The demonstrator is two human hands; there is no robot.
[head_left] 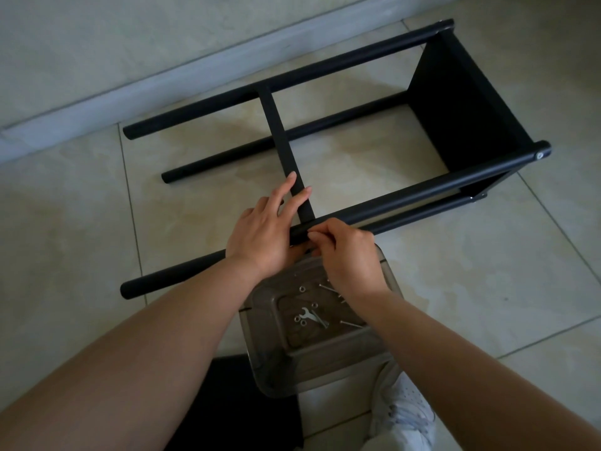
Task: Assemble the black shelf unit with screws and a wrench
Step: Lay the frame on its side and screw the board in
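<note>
While the black shelf unit (325, 131) lies on its side on the tiled floor (487, 271), left hand (260, 232) rests on the crossbar (283, 138), fingers straight, pointing toward 1 o'clock, either side of the bar. Right hand (348, 255) at 3 o'clock of the left, fingertips pinched at the near tube (406, 198) by the joint; what they pinch, cannot tell. Four tubes, one crossbar, one end panel (465, 115). Clear tray (270, 369) at 6 o'clock of the hands holds one wrench (310, 315), a few screws (353, 323) and washers (302, 289).
</note>
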